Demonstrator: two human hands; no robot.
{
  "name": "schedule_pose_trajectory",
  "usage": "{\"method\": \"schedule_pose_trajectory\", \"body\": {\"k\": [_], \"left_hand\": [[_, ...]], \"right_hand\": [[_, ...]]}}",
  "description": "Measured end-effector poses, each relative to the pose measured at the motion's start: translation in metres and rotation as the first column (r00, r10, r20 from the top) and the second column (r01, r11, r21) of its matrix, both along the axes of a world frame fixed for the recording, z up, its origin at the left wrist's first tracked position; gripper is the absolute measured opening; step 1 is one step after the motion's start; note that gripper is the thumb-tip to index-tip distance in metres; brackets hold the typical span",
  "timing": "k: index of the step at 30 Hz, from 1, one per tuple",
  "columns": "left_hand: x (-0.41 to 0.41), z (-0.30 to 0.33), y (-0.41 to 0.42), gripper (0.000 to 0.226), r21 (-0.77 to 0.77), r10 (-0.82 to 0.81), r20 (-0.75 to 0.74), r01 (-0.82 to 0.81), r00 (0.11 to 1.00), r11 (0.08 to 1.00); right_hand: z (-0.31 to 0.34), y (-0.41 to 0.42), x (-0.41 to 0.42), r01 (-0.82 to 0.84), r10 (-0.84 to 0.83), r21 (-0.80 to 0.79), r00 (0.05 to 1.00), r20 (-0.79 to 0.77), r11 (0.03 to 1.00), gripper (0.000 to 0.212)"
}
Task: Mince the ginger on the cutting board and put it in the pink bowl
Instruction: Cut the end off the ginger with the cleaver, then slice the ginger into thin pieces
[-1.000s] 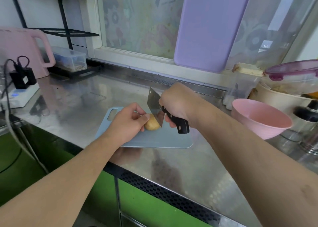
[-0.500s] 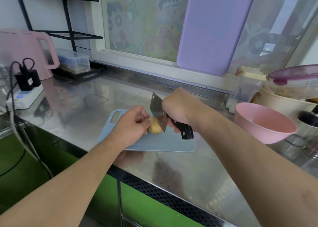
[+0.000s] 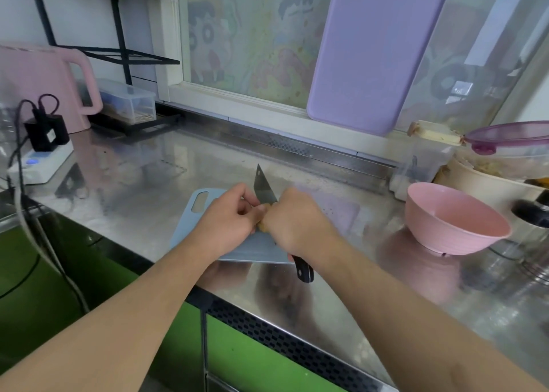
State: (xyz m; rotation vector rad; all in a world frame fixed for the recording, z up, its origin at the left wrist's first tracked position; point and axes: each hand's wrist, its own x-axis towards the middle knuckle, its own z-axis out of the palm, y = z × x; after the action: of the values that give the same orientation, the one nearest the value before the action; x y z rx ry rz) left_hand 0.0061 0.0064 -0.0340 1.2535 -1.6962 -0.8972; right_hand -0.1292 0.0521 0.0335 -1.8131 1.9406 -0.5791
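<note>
— Since a moment ago, the right hand (image 3: 292,223) has swung the knife (image 3: 264,190) so its tip points away, handle toward the desk (image 3: 133,183) edge?

— Yes, fist wrapped round the handle. Left hand (image 3: 228,220) pinches the ginger (image 3: 263,225) on the cutting board (image 3: 190,228). Pink bowl (image 3: 454,222) sits right of the board, apart.

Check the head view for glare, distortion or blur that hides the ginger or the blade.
Head view: soft window reflections on the steel counter, no harsh glare; wide-angle bending at the edges; slightly soft overall; the ginger is mostly hidden between left hand and right hand; knife readable.
</note>
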Motion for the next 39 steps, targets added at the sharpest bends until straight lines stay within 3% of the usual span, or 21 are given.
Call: {"method": "schedule_pose_trajectory", "body": {"k": [3, 10, 14, 18, 24, 33, 36, 39], "left_hand": [[-0.003, -0.001, 0.001, 0.015, 0.000, 0.022, 0.056, -0.022, 0.998, 1.000], [-0.005, -0.005, -0.008, 0.013, -0.072, 0.104, 0.151, -0.094, 0.983, 0.993], [-0.005, -0.007, -0.010, 0.018, -0.072, 0.101, 0.170, -0.090, 0.980, 0.993], [-0.005, -0.008, -0.010, 0.022, -0.075, 0.074, 0.135, -0.065, 0.988, 0.995], [-0.006, -0.007, -0.006, 0.022, -0.106, 0.013, 0.213, 0.010, 0.977, 0.994], [-0.004, -0.014, -0.004, 0.067, -0.166, -0.051, 0.472, 0.145, 0.880, 0.975], [-0.003, -0.016, -0.005, 0.047, -0.204, 0.011, 0.383, 0.073, 0.924, 0.976], [-0.003, -0.011, -0.004, 0.027, -0.217, 0.182, 0.286, -0.121, 0.941, 0.969]], "right_hand": [[-0.005, -0.008, -0.009, 0.000, -0.001, 0.038, 1.000, 0.024, 0.999, 0.021], [0.004, -0.019, -0.035, 0.019, -0.011, -0.041, 0.983, 0.184, 0.999, 0.031], [0.006, -0.028, -0.064, 0.091, -0.047, -0.078, 0.894, 0.446, 0.993, 0.036], [-0.014, -0.032, -0.092, 0.140, -0.069, -0.075, 0.803, 0.592, 0.987, 0.042], [-0.033, -0.031, -0.101, 0.179, -0.120, -0.034, 0.775, 0.620, 0.983, 0.039], [-0.036, -0.025, -0.094, 0.166, -0.116, -0.028, 0.790, 0.602, 0.986, 0.041], [-0.034, -0.022, -0.093, 0.147, -0.102, -0.026, 0.795, 0.598, 0.989, 0.044], [-0.033, -0.020, -0.093, 0.158, -0.115, -0.021, 0.800, 0.589, 0.987, 0.046]]}}
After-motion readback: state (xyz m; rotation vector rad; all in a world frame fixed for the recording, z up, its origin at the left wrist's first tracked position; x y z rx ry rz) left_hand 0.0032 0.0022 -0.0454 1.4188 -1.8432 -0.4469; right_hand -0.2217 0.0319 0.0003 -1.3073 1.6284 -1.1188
